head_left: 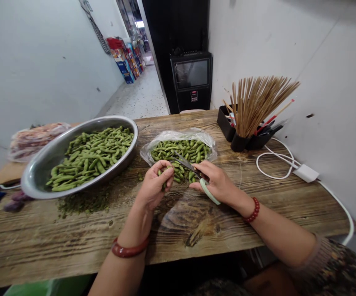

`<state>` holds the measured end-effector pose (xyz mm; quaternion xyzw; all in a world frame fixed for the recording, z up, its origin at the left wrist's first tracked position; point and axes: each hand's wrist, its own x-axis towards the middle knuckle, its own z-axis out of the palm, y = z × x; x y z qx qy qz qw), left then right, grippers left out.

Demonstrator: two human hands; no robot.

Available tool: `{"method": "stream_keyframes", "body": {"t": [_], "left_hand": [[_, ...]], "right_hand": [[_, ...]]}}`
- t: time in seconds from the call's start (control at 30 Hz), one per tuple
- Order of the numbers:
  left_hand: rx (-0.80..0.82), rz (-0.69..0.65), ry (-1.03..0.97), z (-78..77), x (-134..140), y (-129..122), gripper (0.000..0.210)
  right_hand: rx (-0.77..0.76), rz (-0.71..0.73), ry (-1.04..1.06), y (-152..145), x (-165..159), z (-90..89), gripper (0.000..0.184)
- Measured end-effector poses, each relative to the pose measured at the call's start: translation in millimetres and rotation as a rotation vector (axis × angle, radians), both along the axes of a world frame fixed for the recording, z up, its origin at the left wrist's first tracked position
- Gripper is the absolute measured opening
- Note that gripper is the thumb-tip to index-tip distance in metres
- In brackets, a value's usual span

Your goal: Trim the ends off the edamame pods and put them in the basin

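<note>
My left hand [157,183] is closed around a green edamame pod [164,185], mostly hidden by the fingers. In my right hand [216,181] is a pair of scissors [207,191] with pale green handles. Its blades point up and left, their tips a little above the left fingers and in front of a clear plastic bag [147,153]. Edamame pods [185,149] fill the opened bag, and a few lie at its near edge. To the left, a large steel basin [30,181] holds a heap of edamame pods [94,154]; it looks tilted.
Trimmed green scraps [83,203] lie below the basin. A wrapped bag of reddish food [37,139] sits behind it. At the right, a black holder [240,143] carries many thin sticks [254,107], near a white cable and adapter [306,173]. A wall bounds the right side.
</note>
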<state>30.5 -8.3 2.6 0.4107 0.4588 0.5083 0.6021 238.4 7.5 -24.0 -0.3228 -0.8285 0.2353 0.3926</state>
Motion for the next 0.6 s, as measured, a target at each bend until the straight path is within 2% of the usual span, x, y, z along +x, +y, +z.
{"method": "stream_keyframes", "body": {"t": [0.13, 0.27, 0.6], "left_hand": [[-0.001, 0.013, -0.064, 2.5, 0.5, -0.8, 0.024], [-0.016, 0.036, -0.042, 2.1, 1.0, -1.5, 0.028], [0.010, -0.013, -0.022, -3.2, 5.8, -2.3, 0.020]], "right_hand": [[-0.009, -0.004, -0.030, -1.5, -0.5, 0.6, 0.057], [0.016, 0.028, -0.076, -2.7, -1.1, 2.9, 0.060], [0.022, 0.046, -0.102, -4.6, -2.0, 4.2, 0.060]]}}
